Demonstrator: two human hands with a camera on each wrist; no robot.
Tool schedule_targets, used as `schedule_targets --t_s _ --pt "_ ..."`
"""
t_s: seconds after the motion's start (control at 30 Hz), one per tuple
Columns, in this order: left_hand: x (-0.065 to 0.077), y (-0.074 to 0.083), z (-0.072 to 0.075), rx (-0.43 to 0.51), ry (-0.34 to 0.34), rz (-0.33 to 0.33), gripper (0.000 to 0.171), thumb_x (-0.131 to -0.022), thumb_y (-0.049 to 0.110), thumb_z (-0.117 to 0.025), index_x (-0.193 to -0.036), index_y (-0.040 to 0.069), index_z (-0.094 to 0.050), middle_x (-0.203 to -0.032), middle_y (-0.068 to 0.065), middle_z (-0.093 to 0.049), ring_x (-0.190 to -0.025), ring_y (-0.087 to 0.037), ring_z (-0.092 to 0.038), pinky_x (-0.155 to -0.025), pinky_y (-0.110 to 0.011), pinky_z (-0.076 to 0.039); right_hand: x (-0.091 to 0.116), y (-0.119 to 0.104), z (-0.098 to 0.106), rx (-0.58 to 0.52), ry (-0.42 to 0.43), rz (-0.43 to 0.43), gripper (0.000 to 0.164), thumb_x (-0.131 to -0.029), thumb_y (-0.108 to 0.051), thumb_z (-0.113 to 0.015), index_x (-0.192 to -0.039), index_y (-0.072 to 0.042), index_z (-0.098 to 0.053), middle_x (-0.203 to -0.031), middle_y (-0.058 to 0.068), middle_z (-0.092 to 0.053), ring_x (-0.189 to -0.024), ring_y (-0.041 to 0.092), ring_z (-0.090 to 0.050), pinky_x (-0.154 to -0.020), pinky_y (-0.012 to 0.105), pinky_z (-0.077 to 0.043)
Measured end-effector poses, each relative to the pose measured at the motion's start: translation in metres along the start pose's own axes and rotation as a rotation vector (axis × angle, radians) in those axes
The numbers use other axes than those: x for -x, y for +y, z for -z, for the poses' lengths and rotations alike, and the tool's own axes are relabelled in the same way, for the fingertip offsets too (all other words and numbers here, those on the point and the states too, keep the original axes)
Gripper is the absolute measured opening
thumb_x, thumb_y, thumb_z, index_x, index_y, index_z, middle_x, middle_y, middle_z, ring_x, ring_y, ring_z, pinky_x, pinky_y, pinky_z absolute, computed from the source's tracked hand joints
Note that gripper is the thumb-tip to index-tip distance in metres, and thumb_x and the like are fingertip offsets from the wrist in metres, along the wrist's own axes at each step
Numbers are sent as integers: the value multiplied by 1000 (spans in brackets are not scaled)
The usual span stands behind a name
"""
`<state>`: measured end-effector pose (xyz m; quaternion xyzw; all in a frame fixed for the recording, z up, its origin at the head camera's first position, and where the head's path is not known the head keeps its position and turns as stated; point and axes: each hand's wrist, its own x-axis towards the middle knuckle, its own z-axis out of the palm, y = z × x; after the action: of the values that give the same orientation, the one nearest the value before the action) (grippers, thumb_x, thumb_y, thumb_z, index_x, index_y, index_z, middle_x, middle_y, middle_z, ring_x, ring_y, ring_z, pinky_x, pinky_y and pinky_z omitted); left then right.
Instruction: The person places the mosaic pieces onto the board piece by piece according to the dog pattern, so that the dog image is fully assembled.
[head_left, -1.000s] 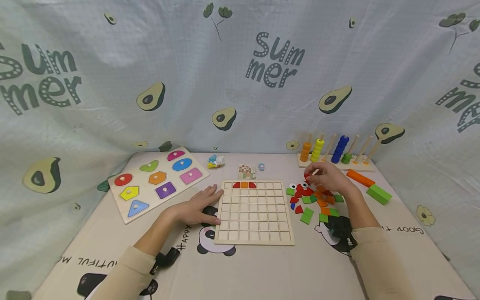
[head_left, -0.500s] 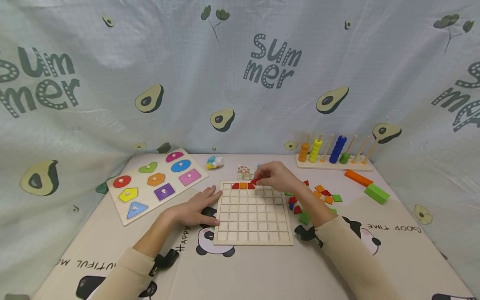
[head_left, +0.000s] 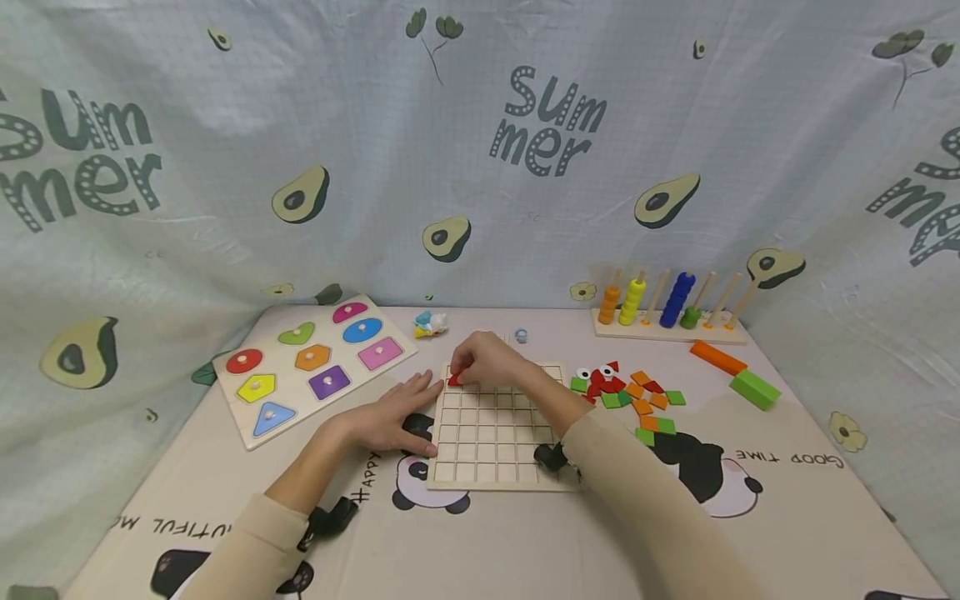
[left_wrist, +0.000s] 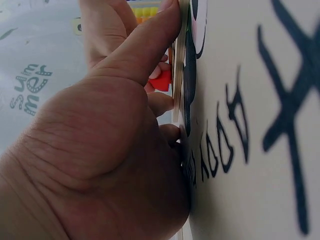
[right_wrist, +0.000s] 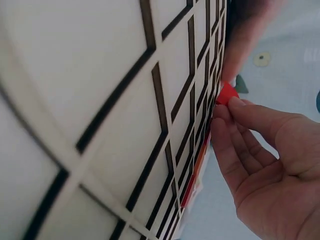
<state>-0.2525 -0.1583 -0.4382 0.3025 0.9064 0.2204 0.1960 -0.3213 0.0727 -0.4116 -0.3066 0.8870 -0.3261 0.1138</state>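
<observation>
A wooden grid board (head_left: 487, 475) lies flat on the table. Spread along its left edge, my left hand (head_left: 393, 415) rests on the tablecloth with thumb and fingertips touching the board. My right hand (head_left: 489, 358) reaches over the top left of the grid and pinches a small red tile (right_wrist: 227, 94) between thumb and fingers. The tile is at the board's upper left squares; whether it touches the board cannot be told. Red and orange tiles (right_wrist: 192, 187) set in the top row show in the right wrist view, but the right hand hides them in the head view.
Right of the board lie scattered red, orange and green tiles (head_left: 643, 407). Behind them stands a peg stacker (head_left: 667, 331) with coloured beads, near an orange block (head_left: 717, 357) and a green block (head_left: 755, 389). A shape puzzle (head_left: 300, 383) lies left; small toys (head_left: 431, 323) sit behind.
My right hand has carried a red tile from the scattered pile leftward across the board's top row to its upper left corner. The left hand has stayed in place.
</observation>
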Motion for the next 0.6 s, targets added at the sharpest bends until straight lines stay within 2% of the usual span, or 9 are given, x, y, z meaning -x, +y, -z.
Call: schedule_targets --t_s 0.2,0.37,0.6 --pt "0 -1 1 10 -1 -4 105 -75 61 -70 -155 22 -15 -162 -6 0 -148 -27 4 -118 -53 -1 -5 -6 -2 55 -6 -28 6 -80 -4 -76 -80 -9 -72 -71 -1 -67 -61 9 -56 -55 22 -46" --pt "0 -1 1 9 -2 -2 105 -76 61 -70 -155 22 -15 -162 -6 0 -148 -27 4 -118 -53 -1 -4 -8 -4 78 -10 -9 6 -80 -4 -76 -78 -9 -73 -70 -1 -69 -60 8 -57 -56 21 -47" --pt "-1 0 2 8 -9 -8 105 -76 60 -70 -155 21 -15 -162 -6 1 -148 -27 4 -118 -52 -1 -5 -5 -8 262 -23 51 6 -82 -8 -74 -78 -12 -75 -70 -7 -66 -62 6 -54 -60 21 -44"
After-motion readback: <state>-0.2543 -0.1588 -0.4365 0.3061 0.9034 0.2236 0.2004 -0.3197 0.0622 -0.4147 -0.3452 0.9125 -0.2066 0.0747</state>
